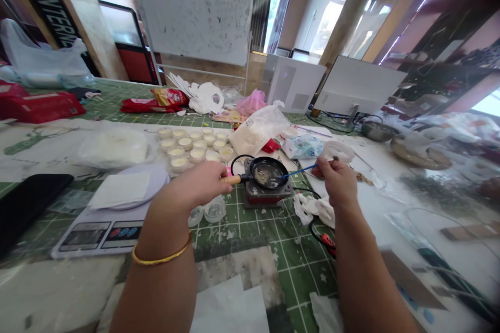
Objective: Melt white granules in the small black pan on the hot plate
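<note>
The small black pan (269, 173) on the little burner (267, 195) is held by its wooden handle in the closed left hand (205, 183), and a thin blue stick (300, 170) pinched in the right hand (336, 181) is pointed sideways into the pan from the right.

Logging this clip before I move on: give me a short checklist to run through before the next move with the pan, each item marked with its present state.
1. Left hand grips the pan handle: ok.
2. Pan sits on the small burner: ok, it rests on top.
3. Right hand holds the blue stick with its tip in the pan: ok.
4. Contents melted: cannot tell, too blurred.
5. Cups close to the pan: ok, grouped just beyond the left hand.
6. Cable and crumpled tissue away from the burner: not ok, both lie right beside it.
</note>
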Demonstrator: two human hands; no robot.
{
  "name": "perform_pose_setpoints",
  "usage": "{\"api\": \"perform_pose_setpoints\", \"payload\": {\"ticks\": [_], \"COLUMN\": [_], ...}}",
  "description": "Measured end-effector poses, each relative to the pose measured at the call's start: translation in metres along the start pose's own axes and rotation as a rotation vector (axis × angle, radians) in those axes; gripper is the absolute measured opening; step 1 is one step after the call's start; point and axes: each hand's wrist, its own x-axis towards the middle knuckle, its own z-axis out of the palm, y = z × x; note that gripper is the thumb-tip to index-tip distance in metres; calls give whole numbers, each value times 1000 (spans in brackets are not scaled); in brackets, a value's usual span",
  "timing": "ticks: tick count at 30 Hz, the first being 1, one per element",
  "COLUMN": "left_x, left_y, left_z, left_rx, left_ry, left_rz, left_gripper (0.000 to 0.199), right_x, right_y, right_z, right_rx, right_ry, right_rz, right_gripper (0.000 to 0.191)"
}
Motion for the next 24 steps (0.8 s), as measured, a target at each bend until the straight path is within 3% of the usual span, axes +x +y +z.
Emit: {"api": "perform_pose_setpoints", "payload": {"ticks": [2,4,9,15,18,21,24], "left_x": [0,-1,-2,-1,-1,-2,-2], "left_y": [0,1,3,2,2,2,3], "left_z": [0,0,-1,0,-1,-2,-2], "left_rx": [8,11,3,1,-3,-9,-9], "left_ry": [-1,1,-4,-3,-9,-17,-11], "left_rz": [0,1,-9,-12,-12,-3,-6], "left_gripper": [22,22,23,23,24,26,25], "right_x": [3,2,-4,0,-5,-7,-3], "right_y": [1,-1,-5,-8,-11,-10,-7], "right_z": [-4,-4,1,-10,-3,1,-3], "right_rx": [-15,32,-34,21,66,-30,-42], "right_ry": [121,160,30,240,129,-22,97], "right_rz": [-7,-28,-79,-76,-105,-80,-68], "right_gripper": [42,42,44,37,41,43,41]}}
